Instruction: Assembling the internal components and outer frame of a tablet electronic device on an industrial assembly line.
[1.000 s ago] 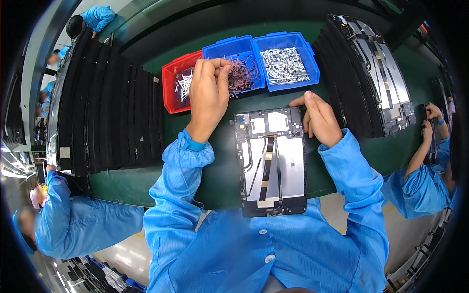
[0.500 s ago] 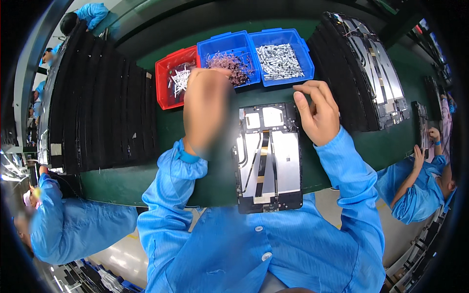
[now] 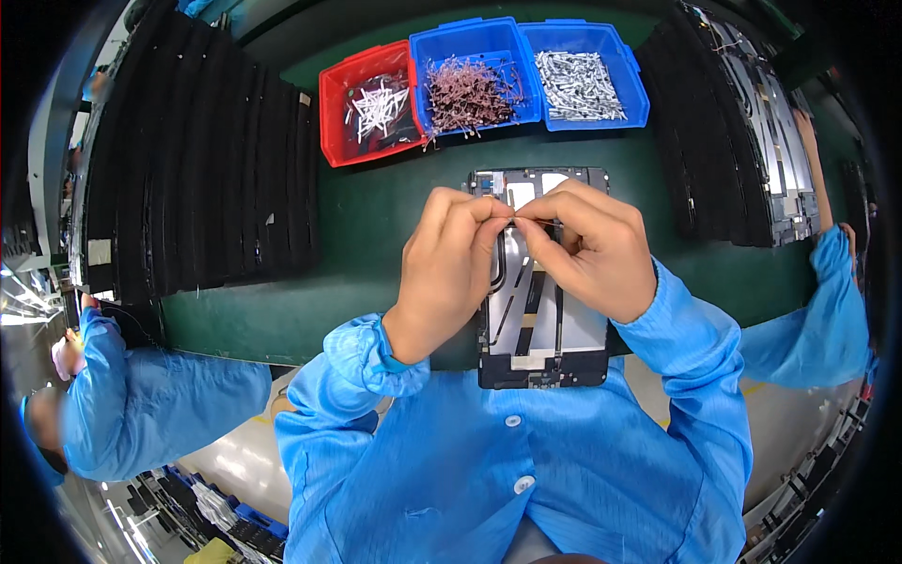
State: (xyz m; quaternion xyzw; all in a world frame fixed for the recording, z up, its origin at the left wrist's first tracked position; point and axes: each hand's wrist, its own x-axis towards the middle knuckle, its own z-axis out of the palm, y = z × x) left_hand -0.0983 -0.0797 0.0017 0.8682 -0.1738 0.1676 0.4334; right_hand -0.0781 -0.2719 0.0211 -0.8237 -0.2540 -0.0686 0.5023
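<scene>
An opened tablet-like assembly (image 3: 584,324), with a silver back, black edges and dark ribbon cables, lies in front of me and overhangs the near table edge. Over its upper part, my left hand (image 3: 446,263) and my right hand (image 3: 597,244) meet fingertip to fingertip. Both are pinched on a thin wire-like part (image 3: 554,223); most of it is hidden by the fingers, so I cannot tell its exact kind. Beyond them stand a red bin (image 3: 334,122) of white strips, a blue bin (image 3: 458,38) of pinkish thin wired parts, and another blue bin (image 3: 573,36) of small silver-white parts.
Tall rows of black panels (image 3: 202,160) stand at the left of the green table (image 3: 376,211). More panels (image 3: 700,141) stand at the right, the outermost showing its silver side. Co-workers in blue sit at left (image 3: 160,404) and right (image 3: 808,329).
My left hand has come back from over the bins to the tablet-like assembly. My right hand has moved left to meet it, and both now pinch the thin part. The view has shifted slightly.
</scene>
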